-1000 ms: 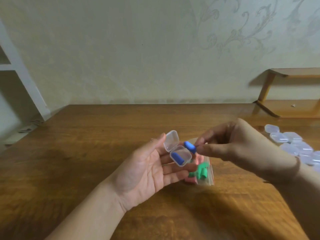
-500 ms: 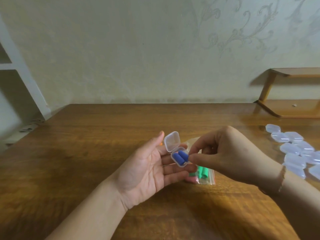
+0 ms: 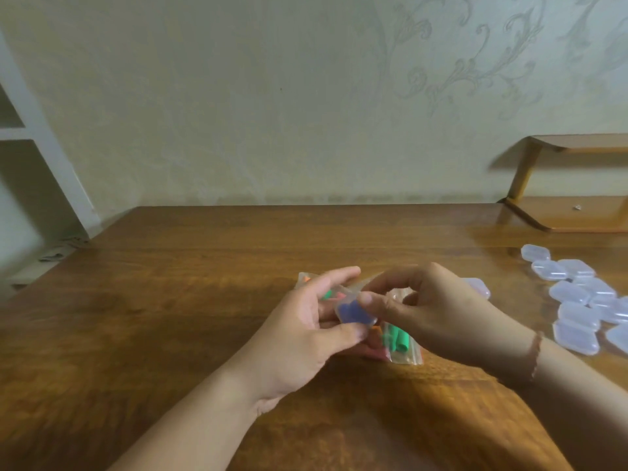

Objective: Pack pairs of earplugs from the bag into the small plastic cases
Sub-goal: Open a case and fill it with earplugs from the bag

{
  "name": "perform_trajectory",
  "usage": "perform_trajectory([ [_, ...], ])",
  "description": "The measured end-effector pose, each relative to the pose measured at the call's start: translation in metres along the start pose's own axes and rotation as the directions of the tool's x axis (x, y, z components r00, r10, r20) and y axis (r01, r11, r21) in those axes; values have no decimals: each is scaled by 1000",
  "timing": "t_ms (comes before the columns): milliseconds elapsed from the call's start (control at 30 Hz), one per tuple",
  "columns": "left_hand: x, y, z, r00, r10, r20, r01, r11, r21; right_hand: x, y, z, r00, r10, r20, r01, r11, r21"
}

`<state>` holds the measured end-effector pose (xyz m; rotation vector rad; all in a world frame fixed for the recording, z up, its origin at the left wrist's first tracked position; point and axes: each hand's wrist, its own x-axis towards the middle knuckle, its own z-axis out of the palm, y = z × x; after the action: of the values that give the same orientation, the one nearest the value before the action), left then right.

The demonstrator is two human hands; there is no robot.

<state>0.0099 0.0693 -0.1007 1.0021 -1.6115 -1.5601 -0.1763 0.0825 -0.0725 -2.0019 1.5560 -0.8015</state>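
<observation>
Both the left hand point(image 3: 306, 331) and right hand point(image 3: 431, 311) pinch a blurred small clear plastic case point(image 3: 355, 309) of blue earplugs point(image 3: 353, 313), half hiding the clear zip bag point(image 3: 402, 345) beneath.

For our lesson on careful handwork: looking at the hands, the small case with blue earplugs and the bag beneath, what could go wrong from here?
1. The left hand and right hand both pinch the small plastic case; a blue earplug might catch under the lid, so it may not snap shut.
2. If the case slips, it could drop onto the earplug bag.
</observation>
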Motion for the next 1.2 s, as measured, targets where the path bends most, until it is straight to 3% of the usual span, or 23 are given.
perform_trajectory([
  [267,1,-2,2,947,249,-201,-214,960,182,1,0,3,995,12,-97,8,980,199],
  [500,2,-6,0,927,296,-230,-239,940,245,2,3,17,990,-61,-127,77,988,131],
  [600,3,-5,-2,933,291,-211,-238,940,244,-1,6,14,950,-236,-203,232,972,-41],
  [733,2,-5,-1,909,352,-222,-273,908,318,-7,11,15,880,-469,-75,409,830,-380],
  [800,0,-5,1,888,403,-222,-289,864,412,-6,13,11,873,-478,-95,391,804,-448],
  [867,-2,-5,5,876,429,-220,-293,836,464,-4,13,2,883,-454,-121,373,834,-407],
  [1033,-6,-4,17,895,388,-219,-241,835,494,-7,23,-23,900,-424,-98,330,812,-481],
  [1100,-5,-1,22,924,368,-105,-182,665,725,-14,38,-46,925,-343,-160,211,817,-536],
  [1167,4,-3,25,975,223,-1,-80,351,933,-23,65,-72,953,-191,-235,26,826,-564],
  [1200,10,-6,26,989,147,-5,-32,250,968,-28,78,-83,954,-116,-276,-61,827,-558],
])
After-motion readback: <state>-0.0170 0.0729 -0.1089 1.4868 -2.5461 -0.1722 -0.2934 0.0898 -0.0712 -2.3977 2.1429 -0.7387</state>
